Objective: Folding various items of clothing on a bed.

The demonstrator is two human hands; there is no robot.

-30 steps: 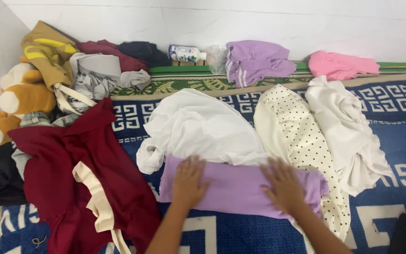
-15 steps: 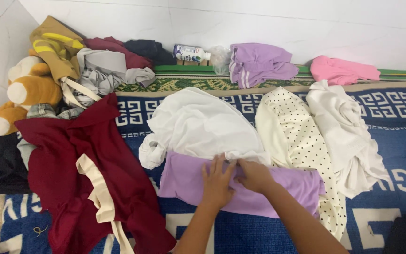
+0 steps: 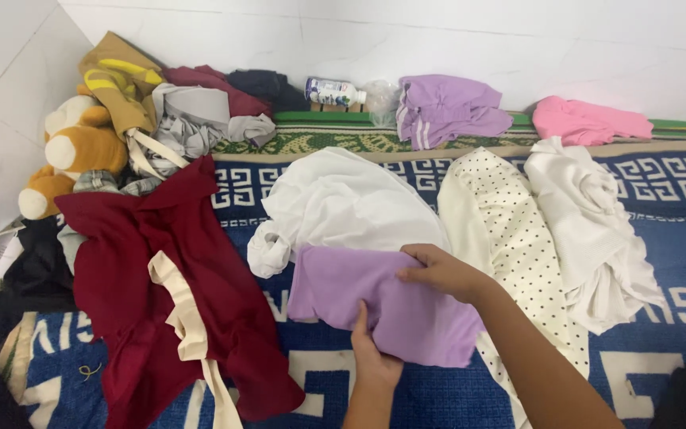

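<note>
A lilac garment (image 3: 359, 290) lies folded on the blue patterned mat (image 3: 660, 230) right in front of me. My left hand (image 3: 372, 357) grips its near edge, thumb on top and fingers under the cloth. My right hand (image 3: 441, 271) pinches the garment's upper edge, with the right part of the cloth folded over toward the left. A crumpled white garment (image 3: 343, 202) touches the lilac one on its far side.
To the left lies a dark red garment with cream trim (image 3: 160, 270). On the right are a cream polka-dot garment (image 3: 510, 222) and a white garment (image 3: 589, 222). Along the wall: a plush toy (image 3: 73, 155), a clothes pile (image 3: 176, 111), a bottle (image 3: 333, 91), lilac shorts (image 3: 446, 107), a pink garment (image 3: 589, 119).
Both hands went from lying flat on the spread lilac garment to gripping it. The right hand carried the right end over to the left, so the garment is now narrower. The view shifted left.
</note>
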